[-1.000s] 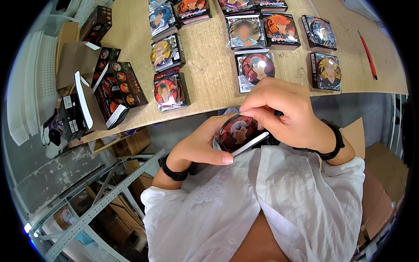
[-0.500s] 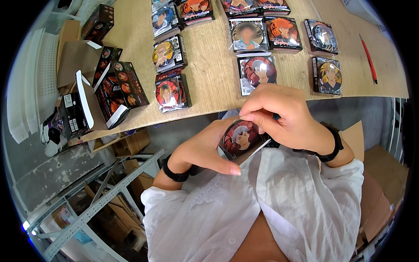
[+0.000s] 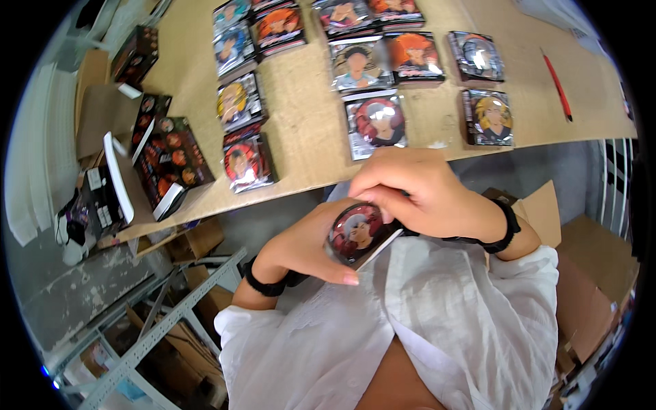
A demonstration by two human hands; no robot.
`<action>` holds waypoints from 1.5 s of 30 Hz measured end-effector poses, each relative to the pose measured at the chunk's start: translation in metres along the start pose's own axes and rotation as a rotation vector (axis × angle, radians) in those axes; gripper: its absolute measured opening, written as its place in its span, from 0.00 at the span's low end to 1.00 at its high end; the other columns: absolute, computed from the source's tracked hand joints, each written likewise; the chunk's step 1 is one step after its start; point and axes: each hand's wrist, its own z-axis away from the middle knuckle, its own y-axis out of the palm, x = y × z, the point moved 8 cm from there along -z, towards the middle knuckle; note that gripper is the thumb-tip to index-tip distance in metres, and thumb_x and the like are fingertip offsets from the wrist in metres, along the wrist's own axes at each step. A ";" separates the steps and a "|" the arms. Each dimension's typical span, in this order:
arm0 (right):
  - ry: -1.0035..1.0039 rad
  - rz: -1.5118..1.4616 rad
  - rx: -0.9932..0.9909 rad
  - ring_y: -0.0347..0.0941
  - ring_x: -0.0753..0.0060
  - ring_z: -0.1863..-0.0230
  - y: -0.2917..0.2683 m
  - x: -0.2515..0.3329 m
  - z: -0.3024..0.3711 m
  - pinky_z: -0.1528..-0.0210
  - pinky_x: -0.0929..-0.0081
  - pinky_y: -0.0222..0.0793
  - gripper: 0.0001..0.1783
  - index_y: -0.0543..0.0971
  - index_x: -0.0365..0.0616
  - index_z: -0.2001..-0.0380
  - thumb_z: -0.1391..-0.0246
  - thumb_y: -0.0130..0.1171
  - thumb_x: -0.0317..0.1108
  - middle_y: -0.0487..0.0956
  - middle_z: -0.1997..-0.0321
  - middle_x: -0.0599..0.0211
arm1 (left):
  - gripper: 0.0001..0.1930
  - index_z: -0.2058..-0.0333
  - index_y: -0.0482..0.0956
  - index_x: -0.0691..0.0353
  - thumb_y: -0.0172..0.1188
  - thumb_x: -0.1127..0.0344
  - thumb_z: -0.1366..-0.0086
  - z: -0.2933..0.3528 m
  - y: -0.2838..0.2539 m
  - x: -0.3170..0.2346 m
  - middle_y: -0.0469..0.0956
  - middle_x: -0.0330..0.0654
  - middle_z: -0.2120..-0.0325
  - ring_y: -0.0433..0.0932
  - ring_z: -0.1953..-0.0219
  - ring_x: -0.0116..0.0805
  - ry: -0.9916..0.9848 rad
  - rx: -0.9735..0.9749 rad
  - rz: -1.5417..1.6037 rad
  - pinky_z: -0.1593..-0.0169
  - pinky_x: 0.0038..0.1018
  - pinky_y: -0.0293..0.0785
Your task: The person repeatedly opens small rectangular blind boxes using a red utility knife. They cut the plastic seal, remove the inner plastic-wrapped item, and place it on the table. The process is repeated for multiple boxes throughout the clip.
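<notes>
A round button badge (image 3: pixel 354 234), with a pale-haired cartoon figure on dark red, rests in my left hand (image 3: pixel 301 239) in front of my chest. The left fingers curl behind it, and the thumb stretches along its near side. A white edge shows beneath the badge; what it belongs to is mostly hidden. My right hand (image 3: pixel 424 191) is closed at the badge's upper right edge, thumb and forefinger bent together. Whether they pinch the badge or its wrapping is hidden. Beyond the hands, a wrapped red badge (image 3: pixel 379 121) lies on a dark packet on the table.
Rows of badges on small boxes, such as a yellow-haired one (image 3: pixel 493 117), cover the wooden table (image 3: pixel 304 137). Opened dark cartons (image 3: pixel 174 160) stand at the left. A red pen (image 3: pixel 557 85) lies far right. Metal shelving (image 3: pixel 157 328) and cardboard boxes (image 3: pixel 581 273) flank me below.
The view has shifted, so the table's things sit further left in the picture. My hands keep nearly the same hold on the badge, which is tilted slightly differently.
</notes>
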 end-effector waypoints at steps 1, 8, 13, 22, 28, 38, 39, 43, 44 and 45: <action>-0.009 -0.013 0.001 0.72 0.76 0.81 0.001 -0.002 0.001 0.78 0.78 0.64 0.05 0.77 0.40 0.69 0.50 0.56 0.19 0.75 0.73 0.65 | 0.43 0.49 0.68 0.68 0.74 0.52 0.64 0.000 -0.001 0.003 0.72 0.42 0.55 0.70 0.55 0.29 0.010 -0.010 0.000 0.48 0.26 0.65; -0.005 0.000 0.014 0.72 0.76 0.82 -0.004 -0.001 0.005 0.78 0.78 0.64 0.05 0.76 0.41 0.68 0.49 0.56 0.21 0.74 0.75 0.68 | 0.41 0.52 0.70 0.68 0.74 0.52 0.65 -0.005 0.000 0.008 0.75 0.41 0.60 0.72 0.60 0.28 0.041 0.027 -0.029 0.53 0.25 0.67; 0.006 -0.004 0.040 0.73 0.77 0.81 -0.001 -0.001 0.010 0.78 0.78 0.64 0.04 0.76 0.41 0.69 0.49 0.56 0.21 0.74 0.75 0.68 | 0.42 0.51 0.70 0.67 0.74 0.50 0.64 -0.006 0.003 0.004 0.75 0.44 0.58 0.73 0.58 0.32 0.062 0.045 -0.147 0.51 0.26 0.67; -0.091 0.002 0.070 0.74 0.67 0.71 0.002 0.001 0.017 0.72 0.74 0.68 0.11 0.78 0.40 0.67 0.55 0.54 0.15 0.75 0.69 0.64 | 0.47 0.49 0.67 0.68 0.72 0.41 0.63 0.000 0.003 0.012 0.73 0.47 0.54 0.73 0.55 0.36 0.023 0.039 -0.032 0.48 0.27 0.65; -0.184 -0.013 0.146 0.73 0.62 0.66 0.006 0.013 0.018 0.67 0.70 0.68 0.15 0.79 0.41 0.65 0.59 0.53 0.16 0.75 0.64 0.64 | 0.52 0.48 0.67 0.69 0.67 0.30 0.62 0.003 0.002 0.012 0.72 0.46 0.54 0.70 0.50 0.38 0.018 0.027 -0.058 0.45 0.31 0.63; -0.242 -0.067 0.092 0.71 0.67 0.70 -0.002 0.016 0.012 0.69 0.74 0.67 0.24 0.79 0.39 0.60 0.66 0.74 0.32 0.76 0.62 0.63 | 0.51 0.44 0.63 0.65 0.79 0.55 0.67 0.007 0.011 -0.001 0.66 0.45 0.47 0.66 0.45 0.37 0.183 0.140 -0.176 0.41 0.31 0.59; -0.206 -0.078 0.112 0.72 0.67 0.68 -0.005 0.015 0.011 0.67 0.74 0.68 0.27 0.79 0.39 0.59 0.66 0.75 0.34 0.76 0.61 0.61 | 0.49 0.44 0.63 0.65 0.78 0.55 0.65 0.007 0.003 -0.002 0.68 0.45 0.48 0.68 0.47 0.37 0.160 0.045 -0.234 0.42 0.31 0.60; -0.228 0.011 0.175 0.71 0.65 0.64 -0.002 0.024 0.010 0.64 0.73 0.67 0.28 0.79 0.38 0.58 0.67 0.75 0.36 0.75 0.61 0.60 | 0.47 0.44 0.64 0.63 0.77 0.55 0.64 0.007 -0.003 0.004 0.70 0.45 0.50 0.70 0.48 0.38 0.269 -0.012 -0.183 0.44 0.31 0.63; -0.261 0.032 0.164 0.71 0.65 0.65 -0.001 0.026 0.010 0.65 0.72 0.66 0.28 0.79 0.39 0.59 0.67 0.74 0.35 0.75 0.61 0.60 | 0.46 0.45 0.64 0.62 0.77 0.56 0.64 0.006 -0.002 -0.001 0.70 0.44 0.51 0.70 0.49 0.38 0.330 0.001 -0.226 0.45 0.31 0.63; -0.292 0.053 0.150 0.71 0.65 0.66 0.001 0.027 0.011 0.65 0.72 0.66 0.27 0.79 0.39 0.59 0.67 0.74 0.34 0.75 0.62 0.61 | 0.46 0.45 0.65 0.62 0.77 0.57 0.64 0.008 0.001 -0.008 0.69 0.44 0.51 0.70 0.49 0.38 0.389 0.017 -0.271 0.45 0.31 0.63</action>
